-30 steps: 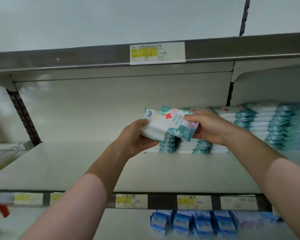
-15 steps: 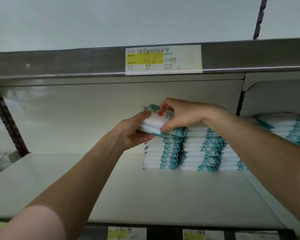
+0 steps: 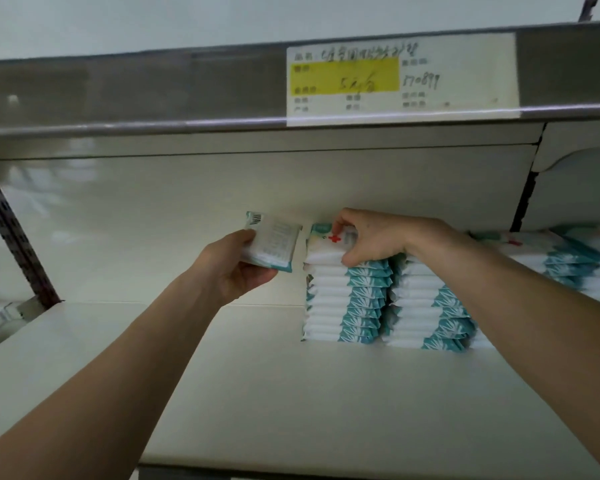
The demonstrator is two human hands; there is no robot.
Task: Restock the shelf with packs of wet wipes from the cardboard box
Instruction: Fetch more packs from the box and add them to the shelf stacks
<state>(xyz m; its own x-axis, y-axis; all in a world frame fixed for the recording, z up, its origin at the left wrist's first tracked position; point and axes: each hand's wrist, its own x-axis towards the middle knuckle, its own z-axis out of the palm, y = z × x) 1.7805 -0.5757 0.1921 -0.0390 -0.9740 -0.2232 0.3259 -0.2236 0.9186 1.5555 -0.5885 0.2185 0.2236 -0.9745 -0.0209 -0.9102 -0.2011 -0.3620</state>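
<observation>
Handwritten "370899" on shelf-edge price label

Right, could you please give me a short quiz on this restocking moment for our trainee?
1. True or false: the left hand holds a pack in the air beside the leftmost stack.
2. The right hand grips: A) the top pack of the leftmost stack; B) the shelf edge; C) the price label.
3. Fill in: the held pack's top left corner shows a ___.
Key: 1 true; 2 A; 3 barcode.
</observation>
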